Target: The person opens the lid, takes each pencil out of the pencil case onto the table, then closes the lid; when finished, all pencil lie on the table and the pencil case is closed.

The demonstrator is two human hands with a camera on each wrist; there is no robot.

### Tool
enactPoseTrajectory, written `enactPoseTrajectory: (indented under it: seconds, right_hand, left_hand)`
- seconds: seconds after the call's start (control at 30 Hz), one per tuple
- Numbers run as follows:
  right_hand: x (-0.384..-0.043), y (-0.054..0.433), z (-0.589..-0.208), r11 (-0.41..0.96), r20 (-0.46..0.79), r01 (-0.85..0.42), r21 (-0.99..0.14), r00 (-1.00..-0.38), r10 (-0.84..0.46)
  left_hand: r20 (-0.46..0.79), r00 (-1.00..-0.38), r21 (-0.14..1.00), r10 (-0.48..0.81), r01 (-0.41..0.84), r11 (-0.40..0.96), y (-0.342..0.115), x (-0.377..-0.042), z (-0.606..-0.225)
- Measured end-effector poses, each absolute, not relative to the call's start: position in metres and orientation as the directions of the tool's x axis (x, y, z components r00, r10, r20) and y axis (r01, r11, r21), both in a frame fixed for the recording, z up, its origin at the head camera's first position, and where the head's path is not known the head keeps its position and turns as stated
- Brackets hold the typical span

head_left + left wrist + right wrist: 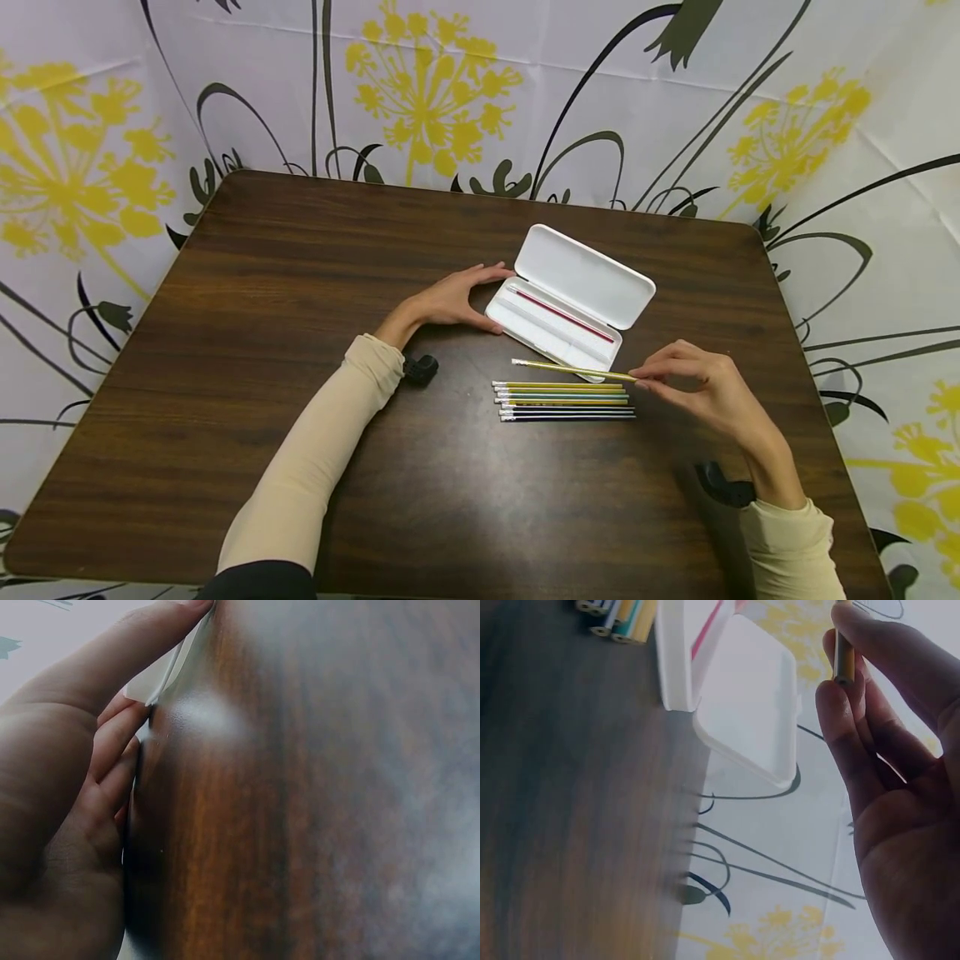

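Observation:
A white pencil case (551,335) lies with its lid up on the table, a red pencil (562,314) inside along the hinge side. My left hand (450,298) holds the case's left end, thumb at the near corner and fingers at the far one. Between thumb and fingertips my right hand (701,385) pinches a yellow pencil (573,368) by its unsharpened end. That pencil's white eraser end points left, and it overlaps the case's near edge in the head view. Just below lies a row of several pencils (566,402), yellow, green and dark, side by side.
The brown wood-grain table (300,250) reaches well to the left of the case. A cloth with yellow flowers (435,92) hangs behind and around the table. Black wrist cameras (422,370) sit at both wrists.

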State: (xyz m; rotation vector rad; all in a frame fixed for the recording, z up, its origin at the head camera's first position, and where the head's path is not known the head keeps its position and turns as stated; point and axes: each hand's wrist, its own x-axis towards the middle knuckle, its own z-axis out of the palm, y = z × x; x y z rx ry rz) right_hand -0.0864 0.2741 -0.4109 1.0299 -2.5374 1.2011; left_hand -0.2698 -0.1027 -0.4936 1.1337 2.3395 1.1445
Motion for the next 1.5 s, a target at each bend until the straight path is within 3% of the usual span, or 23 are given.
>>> enactPoseTrajectory:
  seconds: [0.2,0.5,0.8,1.27,1.5]
  right_hand:
    - [-0.079,0.264,-0.4,0.395,0.421,-0.668,-0.631,-0.723,-0.548]
    - [-0.083,0.278,-0.423,0.412,0.371,-0.644,-0.644,-0.734,-0.568]
    - [-0.067,0.261,-0.433,0.39,0.346,-0.619,-0.682,-0.743,-0.573]
    - [-0.069,0.274,-0.473,0.414,0.305,-0.646,-0.641,-0.71,-0.634]
    - [-0.068,0.275,-0.475,0.493,0.235,-0.604,-0.626,-0.749,-0.619]
  left_hand:
    - [0.066,-0.644,0.764,0.762,0.524,0.376,-0.106,-0.271,-0.495]
    - [0.08,-0.639,0.762,0.765,0.534,0.367,-0.107,-0.272,-0.499]
    - [0.072,-0.648,0.763,0.758,0.526,0.377,-0.105,-0.271,-0.494]
    - [0.066,-0.648,0.764,0.759,0.522,0.379,-0.103,-0.271,-0.494]
    - [0.057,-0.649,0.773,0.759,0.51,0.378,-0.102,-0.269,-0.495]
